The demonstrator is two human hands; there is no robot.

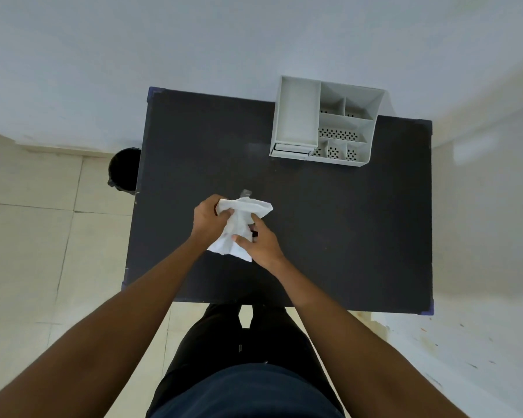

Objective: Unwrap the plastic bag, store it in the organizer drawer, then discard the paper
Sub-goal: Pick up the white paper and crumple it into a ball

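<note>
A crumpled white paper [239, 224] is held above the middle of the black table [344, 224]. My left hand [209, 220] grips its upper left part. My right hand [258, 241] pinches its lower right side, with a small dark thing at the fingers. A bit of clear plastic bag [245, 193] sticks out above the paper's top edge; the rest of it is hidden inside the paper. The white organizer [326, 122] stands at the table's far right, with a small drawer [290, 149] at its front left, which looks shut.
A black bin [124, 170] stands on the tiled floor by the table's left edge. The white wall runs behind the table. My legs stand at the table's near edge.
</note>
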